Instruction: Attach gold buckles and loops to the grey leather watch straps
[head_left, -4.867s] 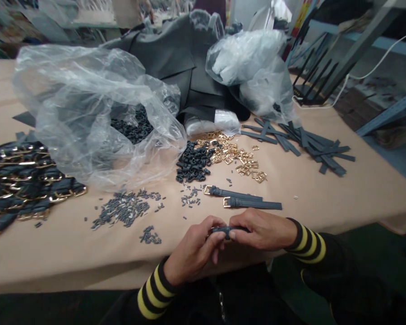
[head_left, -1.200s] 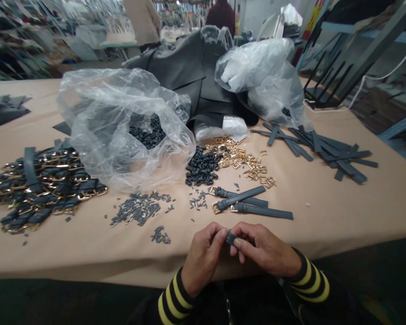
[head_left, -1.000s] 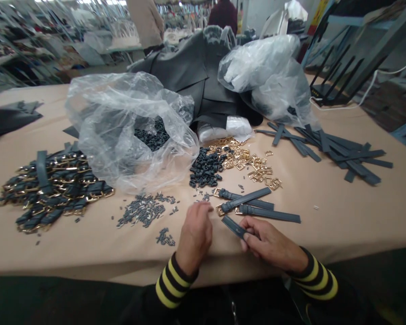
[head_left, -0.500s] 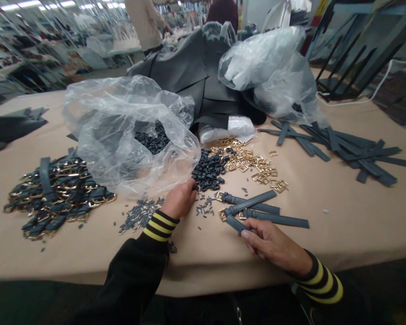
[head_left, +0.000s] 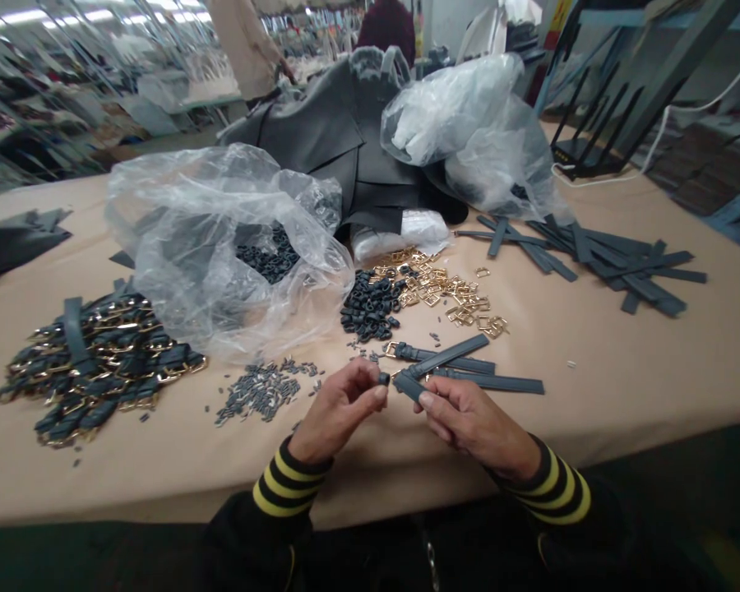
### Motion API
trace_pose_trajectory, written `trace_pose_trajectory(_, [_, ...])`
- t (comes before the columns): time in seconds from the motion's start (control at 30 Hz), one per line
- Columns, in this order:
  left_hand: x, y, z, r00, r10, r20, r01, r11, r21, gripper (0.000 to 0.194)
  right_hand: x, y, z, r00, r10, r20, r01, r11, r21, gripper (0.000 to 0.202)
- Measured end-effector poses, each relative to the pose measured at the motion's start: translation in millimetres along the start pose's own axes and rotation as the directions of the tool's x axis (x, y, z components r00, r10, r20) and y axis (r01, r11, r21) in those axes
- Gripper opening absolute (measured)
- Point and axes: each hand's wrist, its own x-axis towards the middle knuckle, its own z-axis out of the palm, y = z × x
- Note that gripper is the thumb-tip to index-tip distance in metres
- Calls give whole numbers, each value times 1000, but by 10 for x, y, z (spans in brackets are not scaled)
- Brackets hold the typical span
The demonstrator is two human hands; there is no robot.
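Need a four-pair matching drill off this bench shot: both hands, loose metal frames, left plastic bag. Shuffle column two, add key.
Column 1
1. Left hand
2. Right hand
3. Loose metal frames
4. Left plastic bag

Column 2
A. Gold-coloured, spread on the table
B. Holding a dark strap
C. Dark loops in it
D. Pinching a small dark piece

Pairs: 1-D, 2-B, 3-A, 4-C
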Motion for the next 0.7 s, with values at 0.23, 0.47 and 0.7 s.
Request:
trace_pose_trajectory(0.23, [-141, -212, 324, 994, -13, -111, -27, 936, -352, 13, -87, -12, 45, 998, -51, -32, 46, 989, -144, 23])
trace_pose_trajectory(0.47, [-169, -167, 414, 970, -96, -223, -4, 913, -408, 10, -151, -6, 4, 998, -25, -64, 9, 969, -246, 22])
trace_pose_trajectory(0.7, [-200, -86, 502, 950, -234, -205, 82, 825, -560, 15, -209, -22, 17, 996, -11, -93, -22, 935, -353, 22])
